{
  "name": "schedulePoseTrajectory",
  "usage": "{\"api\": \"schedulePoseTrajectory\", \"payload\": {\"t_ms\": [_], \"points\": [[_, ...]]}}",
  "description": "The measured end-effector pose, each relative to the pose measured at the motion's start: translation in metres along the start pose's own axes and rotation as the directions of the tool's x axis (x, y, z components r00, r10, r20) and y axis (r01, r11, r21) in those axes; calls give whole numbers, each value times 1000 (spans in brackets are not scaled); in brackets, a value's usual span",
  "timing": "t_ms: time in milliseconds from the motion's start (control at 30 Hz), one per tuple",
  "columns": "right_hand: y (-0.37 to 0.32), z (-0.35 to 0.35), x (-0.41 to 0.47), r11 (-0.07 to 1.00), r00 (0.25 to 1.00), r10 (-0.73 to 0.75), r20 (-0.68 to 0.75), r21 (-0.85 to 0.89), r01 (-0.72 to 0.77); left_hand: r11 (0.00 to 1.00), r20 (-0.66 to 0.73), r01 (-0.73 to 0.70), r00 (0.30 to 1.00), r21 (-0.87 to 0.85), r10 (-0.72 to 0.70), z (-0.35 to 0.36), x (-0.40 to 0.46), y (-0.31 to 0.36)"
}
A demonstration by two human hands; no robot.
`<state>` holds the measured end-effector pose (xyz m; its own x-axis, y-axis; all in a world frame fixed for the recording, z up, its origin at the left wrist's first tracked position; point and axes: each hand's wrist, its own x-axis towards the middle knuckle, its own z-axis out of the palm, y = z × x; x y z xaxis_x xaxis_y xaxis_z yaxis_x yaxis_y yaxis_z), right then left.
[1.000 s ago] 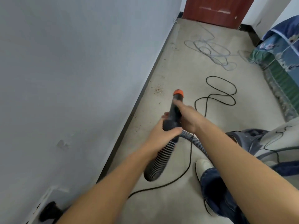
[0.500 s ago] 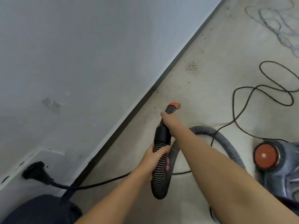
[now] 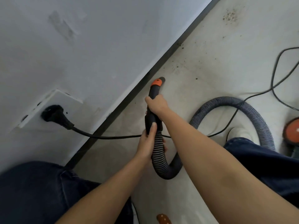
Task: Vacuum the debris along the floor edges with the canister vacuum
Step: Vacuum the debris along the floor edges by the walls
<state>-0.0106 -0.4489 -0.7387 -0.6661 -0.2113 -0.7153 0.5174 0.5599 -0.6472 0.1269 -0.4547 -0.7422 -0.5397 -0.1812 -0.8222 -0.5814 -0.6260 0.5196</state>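
I hold the black vacuum hose handle (image 3: 154, 92) with both hands. My right hand (image 3: 156, 105) grips the handle just behind its orange-tipped nozzle (image 3: 158, 81). My left hand (image 3: 148, 140) grips the ribbed hose (image 3: 159, 156) lower down, thumb on the black cuff. The nozzle points at the floor close to the dark baseboard (image 3: 161, 66). Dark crumbs of debris (image 3: 181, 46) lie along the baseboard ahead, and a larger patch of debris (image 3: 229, 16) sits farther up. The canister vacuum (image 3: 292, 131), with an orange cap, is cut off at the right edge.
A black plug (image 3: 55, 114) sits in a white wall socket (image 3: 53, 102), its cord (image 3: 113, 136) running across the floor under my arms. A thin black cable (image 3: 273, 78) loops at the right. My knees in blue jeans (image 3: 40, 191) frame the bottom.
The view has dropped lower and closer to the wall. The nozzle has come nearer the baseboard, and the socket and my knees now fill more of the frame.
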Motion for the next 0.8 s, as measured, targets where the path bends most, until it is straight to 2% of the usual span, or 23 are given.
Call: {"api": "schedulePoseTrajectory", "payload": {"t_ms": [167,333,567,800], "points": [[6,14,-7,999,999,-8,32,-43,9,996,-92,-11,996,88,20,-2,-2,3],[10,22,-14,991,993,-42,113,-120,56,995,-175,18,985,95,-1,-1,-13,-5],[21,7,-14,999,986,-34,161,-18,37,995,-152,-1,988,98,16,10,-14,-15],[30,-5,-23,998,944,20,328,-65,2,993,-170,-28,984,111,47,29,-34,-23]]}}
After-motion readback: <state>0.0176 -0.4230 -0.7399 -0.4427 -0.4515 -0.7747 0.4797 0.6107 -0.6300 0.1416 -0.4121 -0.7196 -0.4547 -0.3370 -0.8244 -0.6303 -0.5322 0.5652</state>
